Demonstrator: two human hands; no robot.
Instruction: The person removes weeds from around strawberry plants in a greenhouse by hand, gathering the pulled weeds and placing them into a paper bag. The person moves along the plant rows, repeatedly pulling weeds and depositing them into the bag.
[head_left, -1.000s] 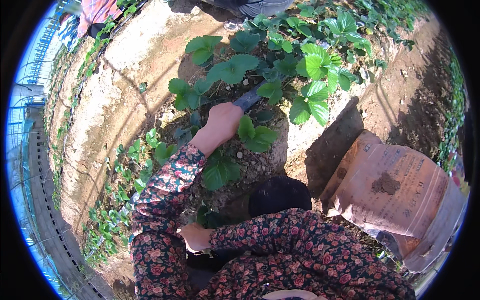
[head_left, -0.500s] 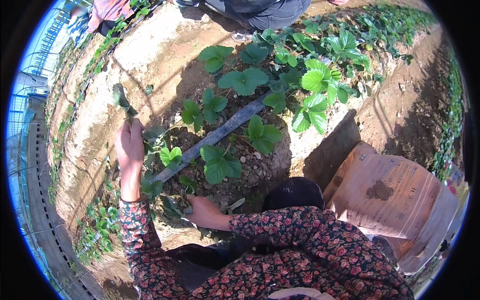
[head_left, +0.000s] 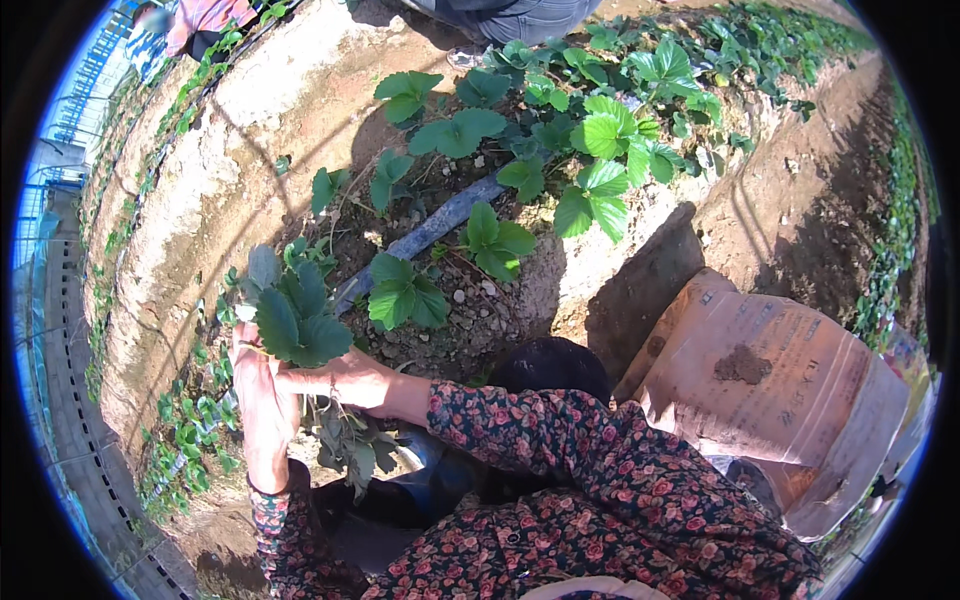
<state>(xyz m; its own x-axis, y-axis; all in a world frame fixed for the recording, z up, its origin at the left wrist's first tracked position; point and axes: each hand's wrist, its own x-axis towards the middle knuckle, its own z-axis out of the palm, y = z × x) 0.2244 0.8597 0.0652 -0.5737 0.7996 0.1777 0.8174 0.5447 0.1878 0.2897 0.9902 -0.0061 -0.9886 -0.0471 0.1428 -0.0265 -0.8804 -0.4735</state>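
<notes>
My two hands meet at the left end of a strawberry bed. A bunch of dark green strawberry leaves [head_left: 300, 318] stands over the fingers of my left hand [head_left: 264, 405], which looks closed around their stalks; the fingertips are partly hidden. From the right, my right hand [head_left: 350, 382] reaches across and touches the left one. It is closed on limp, dull strawberry leaves [head_left: 352, 448], which hang below it. Just beyond the hands, a strawberry plant [head_left: 405, 292] grows beside a grey drip hose [head_left: 440, 228].
More strawberry plants [head_left: 600, 135] run along the bed to the upper right. A brown paper sack [head_left: 770, 370] lies at my right, with a clod of soil on it. A person in grey trousers [head_left: 530, 15] is across the bed. Another plant row [head_left: 185, 445] lies at left.
My left hand has come down and nearer from its raised place with a leaf. My right hand has moved left to meet it, and limp leaves now hang beneath it.
</notes>
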